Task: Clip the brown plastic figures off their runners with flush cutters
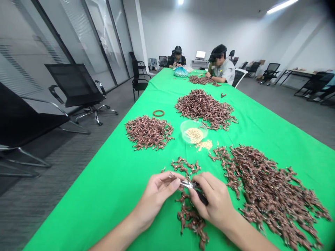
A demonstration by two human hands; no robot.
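Head cam: R hand [213,200] w/ nippers [188,184] over knobbly brown pcs [191,218].
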